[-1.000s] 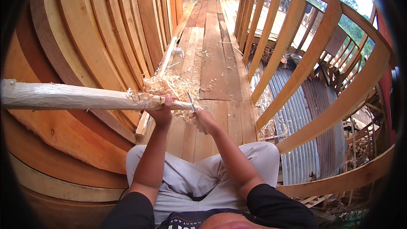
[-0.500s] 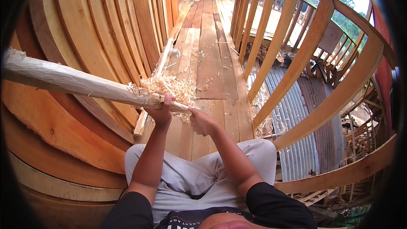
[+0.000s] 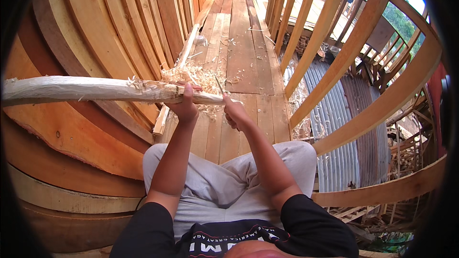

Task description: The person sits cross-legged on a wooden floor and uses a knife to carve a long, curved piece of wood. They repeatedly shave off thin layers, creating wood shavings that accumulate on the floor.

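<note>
I see left hand (image 3: 184, 106) wrapped tight round pale stripped pole (image 3: 95, 90), which runs from hand out toward 9 o'clock, roughly level. Right hand (image 3: 235, 113) closed on knife (image 3: 219, 85), blade tip up at 12 o'clock, touching pole's narrow end. Shavings (image 3: 193, 74) heaped on plank floor (image 3: 241, 57) beyond hands. Stacked boards (image 3: 110, 24) at 10 o'clock.

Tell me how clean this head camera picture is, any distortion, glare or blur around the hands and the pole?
Head view: heavy fisheye bending, so the railing beams curve and the corners go black. Soft, even daylight with no hard shadows; the sky at top right is blown out. The left hand on the pale wooden pole and the right hand with its thin blade are fairly sharp; the wood shavings look slightly soft.
</note>
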Available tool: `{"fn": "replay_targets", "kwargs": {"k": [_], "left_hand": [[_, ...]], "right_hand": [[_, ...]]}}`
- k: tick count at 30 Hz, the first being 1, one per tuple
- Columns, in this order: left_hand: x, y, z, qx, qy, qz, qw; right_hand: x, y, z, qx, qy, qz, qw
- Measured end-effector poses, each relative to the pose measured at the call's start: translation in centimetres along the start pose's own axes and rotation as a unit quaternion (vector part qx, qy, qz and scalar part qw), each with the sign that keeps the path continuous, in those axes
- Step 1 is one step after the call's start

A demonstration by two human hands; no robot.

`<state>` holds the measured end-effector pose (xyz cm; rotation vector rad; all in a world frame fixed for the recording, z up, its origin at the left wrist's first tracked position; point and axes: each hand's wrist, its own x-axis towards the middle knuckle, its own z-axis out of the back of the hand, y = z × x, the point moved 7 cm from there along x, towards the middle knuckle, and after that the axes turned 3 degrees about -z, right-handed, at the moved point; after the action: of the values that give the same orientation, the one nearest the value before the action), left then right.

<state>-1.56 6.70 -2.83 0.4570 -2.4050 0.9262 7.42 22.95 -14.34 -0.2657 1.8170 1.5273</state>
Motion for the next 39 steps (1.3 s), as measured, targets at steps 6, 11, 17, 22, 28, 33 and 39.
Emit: {"fn": "replay_targets", "kwargs": {"k": [6, 11, 17, 22, 28, 33, 39], "left_hand": [[0.3, -1.6, -1.6, 0.059, -0.001, -0.021, 0.998], [0.7, -0.7, -0.9, 0.008, 0.027, -0.025, 0.999], [0.9, -0.1, -0.7, -0.028, -0.013, -0.002, 1.0], [1.3, -1.2, -1.5, 0.029, -0.03, -0.012, 0.999], [1.8, -0.8, -1.4, 0.001, 0.0, -0.015, 1.0], [1.5, 0.0, -1.1, -0.019, -0.029, 0.003, 0.999], [2.0, -0.3, -0.9, -0.004, 0.014, 0.0, 1.0]], "right_hand": [[0.6, -1.0, -1.1, 0.107, 0.158, -0.073, 0.979], [-0.3, 0.2, -1.8, 0.177, 0.22, -0.074, 0.956], [-1.5, 2.8, 0.6, -0.065, -0.107, 0.118, 0.985], [-1.1, 1.5, -0.5, 0.077, 0.117, -0.013, 0.99], [-1.1, 1.8, -0.8, 0.141, 0.155, -0.036, 0.977], [-2.1, 3.7, 0.8, -0.12, -0.127, 0.118, 0.978], [-2.3, 1.5, -2.0, 0.134, 0.239, -0.068, 0.959]]}}
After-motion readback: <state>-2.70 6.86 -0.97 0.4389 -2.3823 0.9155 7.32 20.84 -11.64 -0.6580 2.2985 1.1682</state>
